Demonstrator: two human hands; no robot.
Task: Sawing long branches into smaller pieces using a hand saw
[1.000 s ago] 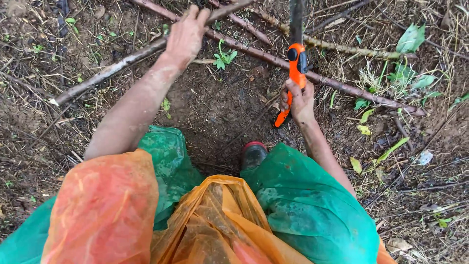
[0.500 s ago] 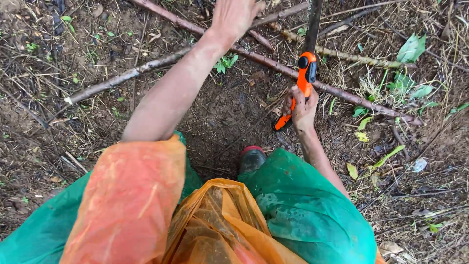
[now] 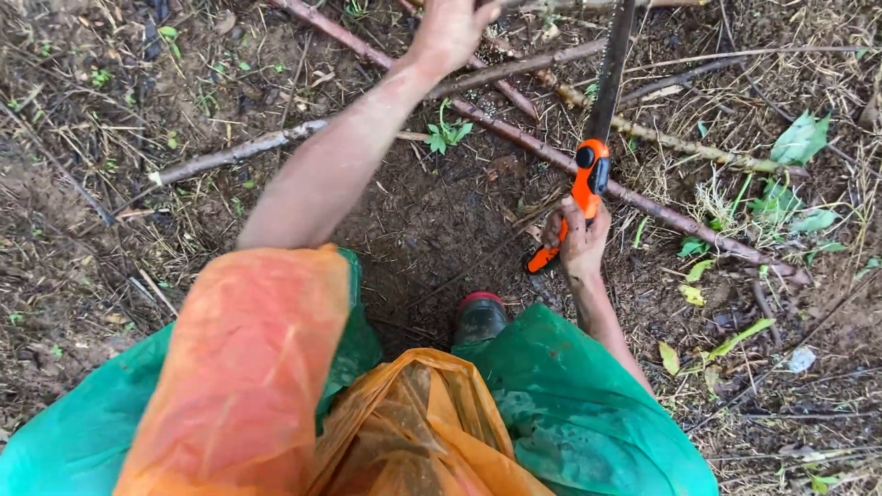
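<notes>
**Saw and branch on the forest floor**

Bare, damp soil (image 3: 432,220) strewn with twigs and dry grass is filling the view. A folding handsaw with an orange handle and dark blade (image 3: 588,174) is pointing toward twelve o'clock at upper right. The right hand (image 3: 581,246) is clamping its grip. The left hand (image 3: 452,29) is reaching to twelve o'clock, fingers curling onto a thin brown branch (image 3: 533,64).

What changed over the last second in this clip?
The left hand slid up the frame along the branch, gripping it higher. The folding saw and the right hand rose slightly too. The right hand's grip on the orange handle stayed; the boot did not shift.
</notes>
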